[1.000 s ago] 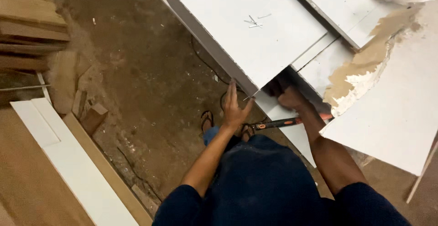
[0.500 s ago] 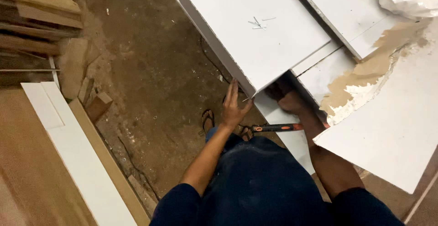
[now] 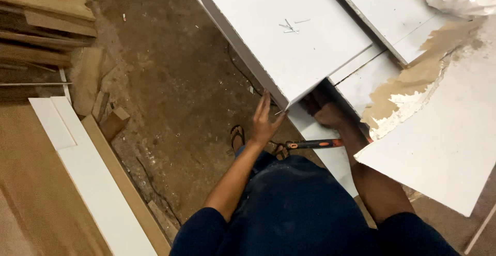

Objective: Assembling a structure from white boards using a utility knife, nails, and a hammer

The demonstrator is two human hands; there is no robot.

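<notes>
White panel (image 3: 289, 39), a large painted board with a few small nails lying on its top face, is propped over the dirt floor (image 3: 170, 80), and its near corner is met by the left hand (image 3: 264, 124). The fingers (image 3: 263, 106) of that hand are spread and released, pressed flat against the panel's edge just by the corner, nothing being grasped. The right hand (image 3: 325, 112) is reached in under the same corner, into the shadowed gap; whether its fingers are clenched or loose cannot be told. A tool with an orange and black handle (image 3: 312, 144) is seen lying just below both hands, near the knees. A sandalled foot (image 3: 237, 137) is planted on the floor beside the left wrist. To the right, a white sheet with peeled paint (image 3: 439, 132) is laid over other boards. Stacked timber (image 3: 41, 23) and a long white strip (image 3: 88, 178) are left well apart on the left.
</notes>
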